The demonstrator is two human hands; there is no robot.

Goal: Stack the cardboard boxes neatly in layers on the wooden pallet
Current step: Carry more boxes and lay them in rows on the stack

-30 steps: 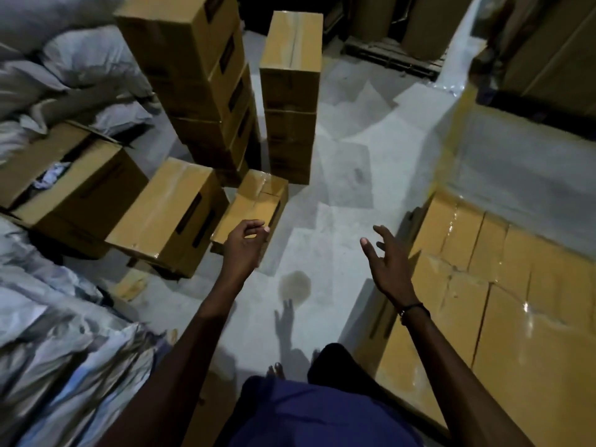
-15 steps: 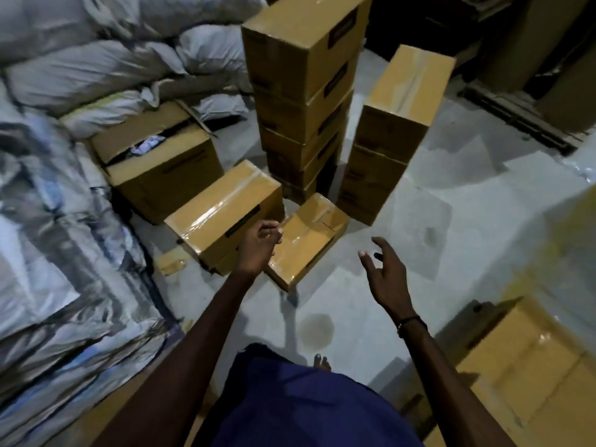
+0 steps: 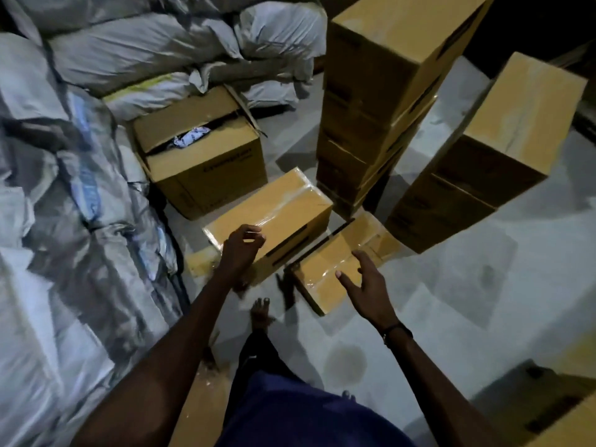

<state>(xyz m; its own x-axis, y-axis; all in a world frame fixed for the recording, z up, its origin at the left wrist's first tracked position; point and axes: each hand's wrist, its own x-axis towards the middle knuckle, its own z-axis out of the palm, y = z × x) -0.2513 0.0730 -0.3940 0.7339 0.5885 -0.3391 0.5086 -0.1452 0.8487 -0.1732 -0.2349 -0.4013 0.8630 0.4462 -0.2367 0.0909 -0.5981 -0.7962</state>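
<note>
Still early, I judge: my left hand [image 3: 242,250] and right hand [image 3: 364,287] hover empty, fingers loose, above two taped boxes [image 3: 335,272] on the floor [image 3: 451,301]; stacks [image 3: 380,101] wait.

The low cardboard box [image 3: 274,211] and the small box [image 3: 338,272] at its 4 o'clock are tan card under glossy clear tape. The open carton [image 3: 206,169] looks matt. The sacks [image 3: 96,195] at 9 o'clock are woven, crinkled plastic. The floor [image 3: 467,285] is smooth, pale concrete.
</note>
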